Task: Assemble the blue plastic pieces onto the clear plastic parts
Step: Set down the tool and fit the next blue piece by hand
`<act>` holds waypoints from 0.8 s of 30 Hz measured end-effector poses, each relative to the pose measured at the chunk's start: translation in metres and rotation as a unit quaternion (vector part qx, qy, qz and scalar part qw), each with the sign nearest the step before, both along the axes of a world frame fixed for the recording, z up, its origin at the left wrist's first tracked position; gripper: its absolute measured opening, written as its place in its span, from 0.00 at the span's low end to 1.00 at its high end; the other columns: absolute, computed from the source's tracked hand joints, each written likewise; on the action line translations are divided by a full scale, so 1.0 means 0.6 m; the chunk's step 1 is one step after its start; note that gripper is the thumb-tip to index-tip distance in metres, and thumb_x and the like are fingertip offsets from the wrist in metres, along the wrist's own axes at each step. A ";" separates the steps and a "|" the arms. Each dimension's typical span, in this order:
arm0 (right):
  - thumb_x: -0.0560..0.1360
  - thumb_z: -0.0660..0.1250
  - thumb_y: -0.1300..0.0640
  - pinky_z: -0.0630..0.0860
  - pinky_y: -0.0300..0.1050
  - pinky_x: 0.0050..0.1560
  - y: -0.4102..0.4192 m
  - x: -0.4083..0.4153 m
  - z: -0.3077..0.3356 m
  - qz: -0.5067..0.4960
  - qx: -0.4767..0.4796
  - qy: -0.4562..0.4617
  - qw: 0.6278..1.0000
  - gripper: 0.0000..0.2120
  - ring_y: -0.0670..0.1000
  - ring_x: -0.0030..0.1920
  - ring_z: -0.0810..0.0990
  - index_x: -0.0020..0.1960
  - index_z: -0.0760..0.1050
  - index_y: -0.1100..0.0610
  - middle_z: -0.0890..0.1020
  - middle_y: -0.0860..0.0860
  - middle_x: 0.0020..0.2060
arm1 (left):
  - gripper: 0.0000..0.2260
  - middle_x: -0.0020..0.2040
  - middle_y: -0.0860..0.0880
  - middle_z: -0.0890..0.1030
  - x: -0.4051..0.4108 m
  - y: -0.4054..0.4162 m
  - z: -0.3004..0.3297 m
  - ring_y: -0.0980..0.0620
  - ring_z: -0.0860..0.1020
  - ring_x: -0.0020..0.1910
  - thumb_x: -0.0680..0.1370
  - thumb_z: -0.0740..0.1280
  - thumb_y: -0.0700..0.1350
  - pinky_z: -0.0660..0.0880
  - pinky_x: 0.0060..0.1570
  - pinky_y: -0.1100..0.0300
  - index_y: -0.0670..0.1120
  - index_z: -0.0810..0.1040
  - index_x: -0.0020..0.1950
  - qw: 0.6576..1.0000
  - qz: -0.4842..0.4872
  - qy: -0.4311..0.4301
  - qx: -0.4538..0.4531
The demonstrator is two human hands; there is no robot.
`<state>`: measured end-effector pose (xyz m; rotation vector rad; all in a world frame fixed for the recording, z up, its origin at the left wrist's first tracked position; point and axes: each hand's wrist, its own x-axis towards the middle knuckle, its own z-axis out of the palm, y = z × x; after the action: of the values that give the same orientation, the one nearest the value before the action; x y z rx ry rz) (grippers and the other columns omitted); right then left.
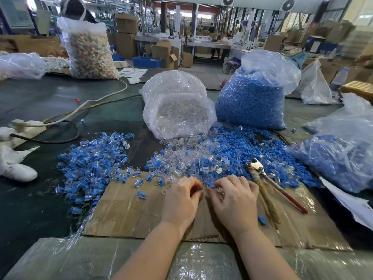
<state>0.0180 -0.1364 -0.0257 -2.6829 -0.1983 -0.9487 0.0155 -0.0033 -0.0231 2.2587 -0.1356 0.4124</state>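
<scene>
Dark worktable (40,102) w/ cardboard sheet (125,211), factory hall behind, left hand (182,199) & right hand (234,201) fingers curled, grip unclear

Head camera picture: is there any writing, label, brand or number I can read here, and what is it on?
No text can be read.
Blue board at far left: there may be print on it, too blurred to tell.
White papers behind the bags: marks too small to read.
Cardboard boxes in the background: no readable label.
Bags of blue pieces and clear parts: no label visible.
</scene>
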 end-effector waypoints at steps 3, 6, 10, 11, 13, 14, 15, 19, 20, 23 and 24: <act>0.68 0.70 0.44 0.66 0.51 0.45 0.006 0.003 0.002 -0.045 -0.018 0.027 0.998 0.14 0.54 0.36 0.74 0.34 0.74 0.53 0.76 0.48 0.32 | 0.03 0.43 0.56 0.78 0.000 0.000 -0.001 0.59 0.75 0.44 0.74 0.70 0.43 0.68 0.44 0.75 0.49 0.80 0.46 1.000 -0.005 -0.006 0.007; 0.67 0.71 0.44 0.66 0.52 0.46 0.009 0.007 0.002 -0.056 -0.015 0.042 0.997 0.14 0.54 0.36 0.74 0.35 0.72 0.53 0.76 0.48 0.31 | 0.03 0.41 0.58 0.76 0.000 0.000 -0.002 0.61 0.73 0.42 0.74 0.69 0.43 0.66 0.42 0.78 0.49 0.80 0.46 1.000 -0.002 -0.009 -0.001; 0.69 0.73 0.55 0.69 0.52 0.45 0.012 0.007 -0.001 -0.073 -0.009 0.036 0.997 0.09 0.55 0.35 0.75 0.36 0.74 0.54 0.76 0.49 0.31 | 0.03 0.40 0.59 0.75 0.000 0.001 -0.004 0.62 0.73 0.41 0.75 0.68 0.42 0.65 0.42 0.79 0.49 0.80 0.46 1.000 -0.002 -0.009 -0.004; 0.69 0.73 0.58 0.70 0.52 0.44 0.011 0.007 -0.003 -0.079 -0.010 0.032 0.996 0.08 0.55 0.35 0.75 0.36 0.75 0.55 0.77 0.49 0.31 | 0.03 0.40 0.59 0.75 0.000 0.001 -0.004 0.62 0.73 0.41 0.75 0.68 0.43 0.65 0.42 0.79 0.50 0.80 0.46 1.000 -0.002 -0.006 -0.004; 0.67 0.74 0.62 0.70 0.52 0.43 0.007 0.007 -0.008 -0.083 -0.005 0.027 0.996 0.07 0.56 0.35 0.76 0.37 0.76 0.55 0.78 0.50 0.32 | 0.02 0.40 0.59 0.75 0.001 0.001 -0.004 0.62 0.73 0.41 0.75 0.68 0.43 0.65 0.42 0.79 0.50 0.80 0.46 1.000 -0.002 -0.002 -0.008; 0.67 0.74 0.64 0.70 0.52 0.43 0.006 0.007 -0.010 -0.084 0.003 0.027 0.996 0.07 0.56 0.36 0.77 0.39 0.78 0.55 0.78 0.50 0.33 | 0.02 0.40 0.59 0.75 0.001 0.001 -0.004 0.62 0.73 0.41 0.75 0.68 0.43 0.65 0.41 0.79 0.50 0.80 0.46 1.000 -0.002 -0.002 -0.009; 0.67 0.74 0.65 0.70 0.52 0.44 0.005 0.007 -0.011 -0.083 0.015 0.028 0.996 0.08 0.57 0.37 0.77 0.41 0.78 0.55 0.79 0.50 0.34 | 0.02 0.40 0.59 0.75 0.000 0.001 -0.004 0.63 0.72 0.40 0.75 0.68 0.43 0.65 0.41 0.79 0.50 0.79 0.46 1.000 -0.003 -0.001 -0.009; 0.69 0.73 0.61 0.67 0.51 0.46 0.001 0.005 -0.011 -0.058 0.047 0.022 0.997 0.05 0.56 0.39 0.76 0.42 0.78 0.55 0.79 0.50 0.37 | 0.03 0.39 0.60 0.75 0.000 0.002 -0.004 0.63 0.72 0.41 0.75 0.68 0.43 0.66 0.41 0.78 0.51 0.79 0.46 1.000 -0.005 0.005 -0.013; 0.68 0.73 0.59 0.65 0.50 0.46 0.001 0.004 -0.011 -0.048 0.041 0.016 0.998 0.05 0.55 0.39 0.76 0.41 0.77 0.55 0.79 0.49 0.37 | 0.03 0.39 0.60 0.74 0.000 0.002 -0.004 0.63 0.72 0.41 0.75 0.68 0.43 0.66 0.41 0.78 0.51 0.79 0.45 1.000 -0.004 0.006 -0.014; 0.66 0.75 0.57 0.67 0.51 0.47 0.003 0.002 -0.009 -0.030 0.018 0.012 0.999 0.07 0.55 0.39 0.77 0.41 0.78 0.54 0.79 0.50 0.37 | 0.03 0.39 0.60 0.75 0.001 0.002 -0.004 0.62 0.73 0.41 0.75 0.68 0.43 0.66 0.40 0.78 0.51 0.79 0.45 1.000 -0.002 0.009 -0.013; 0.65 0.76 0.56 0.69 0.52 0.47 0.004 0.002 -0.008 -0.032 0.011 0.017 0.999 0.07 0.55 0.39 0.77 0.41 0.79 0.54 0.79 0.50 0.37 | 0.03 0.39 0.59 0.75 0.001 0.002 -0.004 0.63 0.73 0.40 0.75 0.68 0.43 0.66 0.40 0.78 0.51 0.79 0.45 1.000 -0.002 0.009 -0.014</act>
<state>0.0190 -0.1338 -0.0307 -2.6983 -0.0962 -0.9161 0.0163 -0.0023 -0.0255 2.2332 -0.1253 0.3888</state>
